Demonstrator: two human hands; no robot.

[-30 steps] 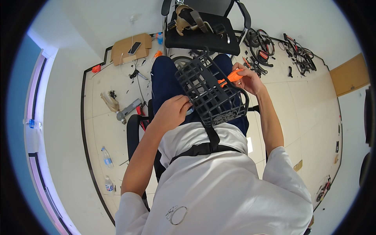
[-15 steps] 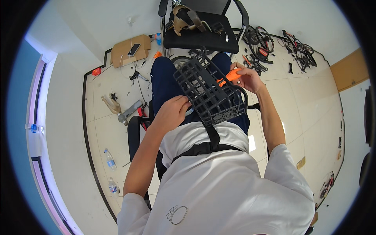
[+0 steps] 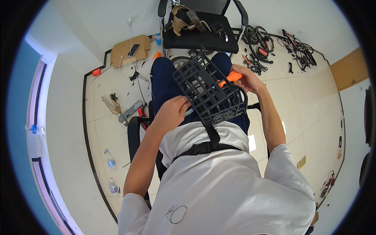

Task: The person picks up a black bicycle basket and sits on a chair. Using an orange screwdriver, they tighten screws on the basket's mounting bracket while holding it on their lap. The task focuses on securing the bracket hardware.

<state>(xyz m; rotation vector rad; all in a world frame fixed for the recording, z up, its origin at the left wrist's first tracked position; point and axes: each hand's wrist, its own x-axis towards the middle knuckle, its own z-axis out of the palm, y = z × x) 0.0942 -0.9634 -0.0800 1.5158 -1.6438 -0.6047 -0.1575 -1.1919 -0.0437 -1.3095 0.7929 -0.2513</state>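
A black plastic lattice basket (image 3: pixel 213 92), like a bicycle basket, lies tilted across my thighs. My right hand (image 3: pixel 248 80) is closed on the orange handle of a screwdriver (image 3: pixel 234 76). The tool points left into the basket's right side, and its tip is hidden among the bars. At the basket's lower left edge, my left hand (image 3: pixel 172 111) is closed with its fingertips against the bars. Whether a small part also sits between those fingertips is hidden. Just beside them a pale curved strip (image 3: pixel 189 111) shows under the basket.
Facing me is a black armchair (image 3: pixel 201 39) with metal parts on its seat. Bicycle wheels (image 3: pixel 260 43) and frame parts lie at the far right. A phone (image 3: pixel 134 49) rests on cardboard (image 3: pixel 117 53) at the far left. Plastic bottles (image 3: pixel 110 159) and a grey metal part (image 3: pixel 129 111) are on the left floor.
My right hand's fingers have shifted on the orange handle, baring more of its end, and the handle has turned slightly. My left hand and the basket are nearly still.
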